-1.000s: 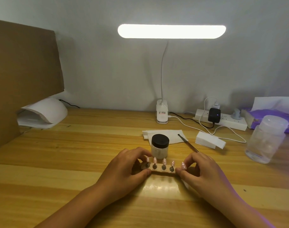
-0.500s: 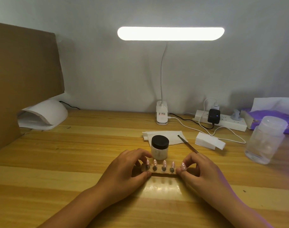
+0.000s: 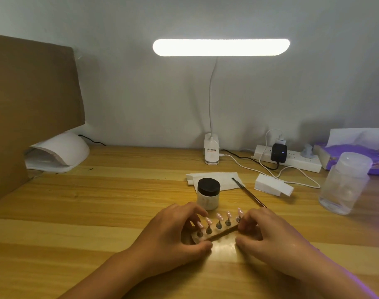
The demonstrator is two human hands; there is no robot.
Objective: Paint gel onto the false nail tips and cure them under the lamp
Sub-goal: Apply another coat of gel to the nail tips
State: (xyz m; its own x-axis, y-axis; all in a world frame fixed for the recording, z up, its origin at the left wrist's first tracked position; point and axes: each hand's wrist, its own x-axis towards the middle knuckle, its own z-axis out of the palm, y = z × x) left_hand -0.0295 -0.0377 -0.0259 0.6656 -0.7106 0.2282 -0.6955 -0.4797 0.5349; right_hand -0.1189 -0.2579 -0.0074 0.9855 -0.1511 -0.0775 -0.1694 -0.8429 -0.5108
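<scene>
A small wooden holder strip (image 3: 224,233) carries several pink false nail tips (image 3: 219,217) on little stands. My left hand (image 3: 173,236) pinches the strip's left end and my right hand (image 3: 268,234) pinches its right end. The strip sits slanted, its right end farther from me. Just behind it stands a white gel jar (image 3: 208,194) with a black lid. A thin brush (image 3: 248,192) lies to the jar's right, its tip on a white paper towel (image 3: 214,180). The white curing lamp (image 3: 59,153) sits at the far left of the desk.
A clip-on desk lamp (image 3: 211,152) stands at the back centre, lit. A power strip (image 3: 292,159) with trailing cables, a white block (image 3: 272,187), a clear plastic bottle (image 3: 343,183) and a purple tissue pack (image 3: 354,156) fill the right side. A cardboard panel (image 3: 31,108) walls the left.
The holder strip has turned from level to slanted, its right end swinging away from me. Both hands kept their hold on its ends.
</scene>
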